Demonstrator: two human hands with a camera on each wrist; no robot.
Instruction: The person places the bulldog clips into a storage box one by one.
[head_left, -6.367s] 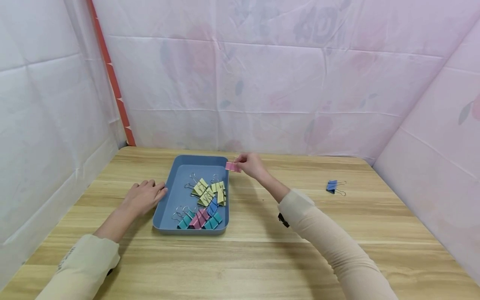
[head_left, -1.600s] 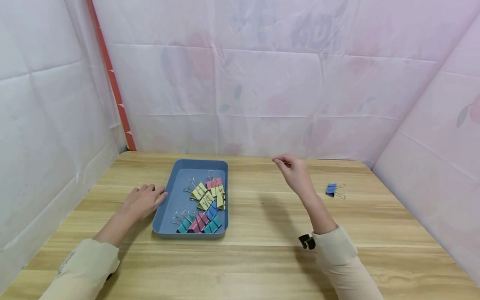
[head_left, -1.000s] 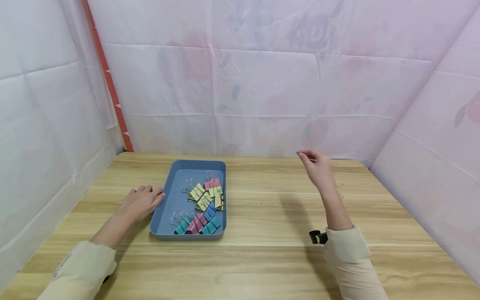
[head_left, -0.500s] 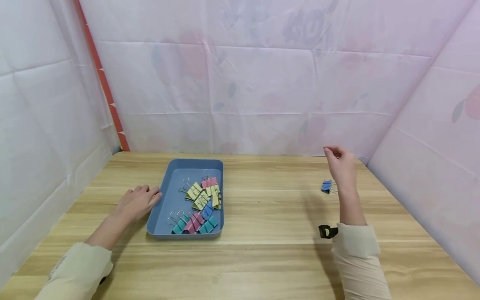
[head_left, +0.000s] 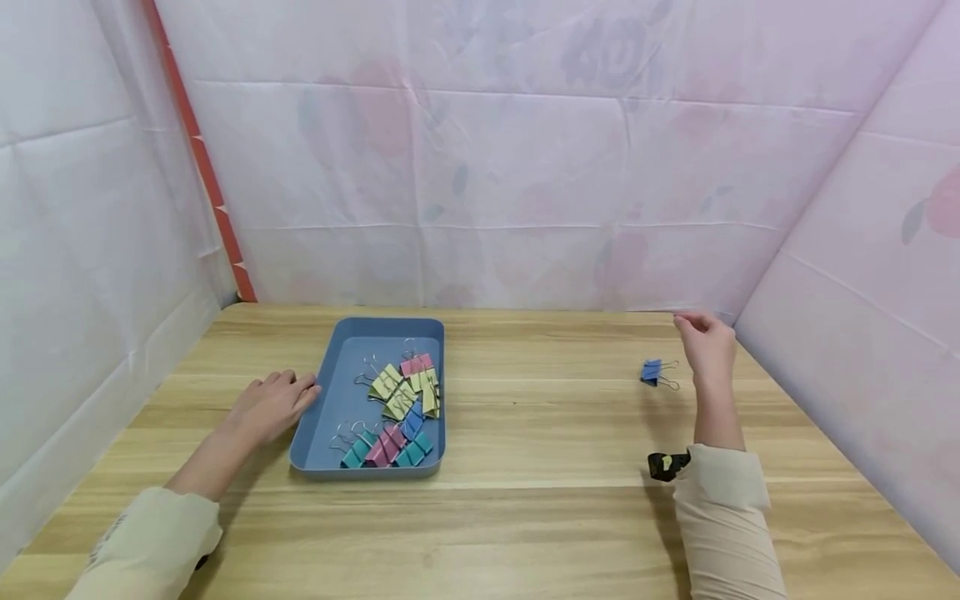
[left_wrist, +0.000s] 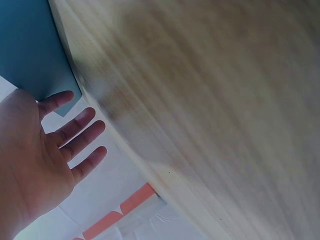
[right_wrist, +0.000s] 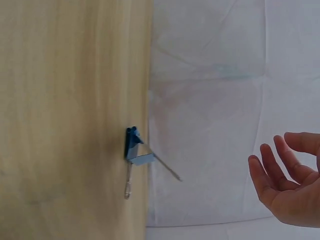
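My left hand lies at the left wall of a blue-grey tray, its fingers relaxed and touching the side. In the left wrist view that hand's fingers are spread loosely beside the tray. Inside the tray are binder clips: yellow, teal, blue and pink. Another pink binder clip sits near its back right. My right hand hovers just right of a lone blue binder clip. The right wrist view shows its fingers loosely bent, holding nothing, apart from that clip.
A wooden table carries everything. White printed sheets hang behind it and along both sides. A red strip runs down the back left corner. A black wrist strap shows at the right cuff.
The pink binder clip earlier in my right hand now lies in the tray. My right hand has moved far right, past the lone blue clip. My left hand stays at the tray.
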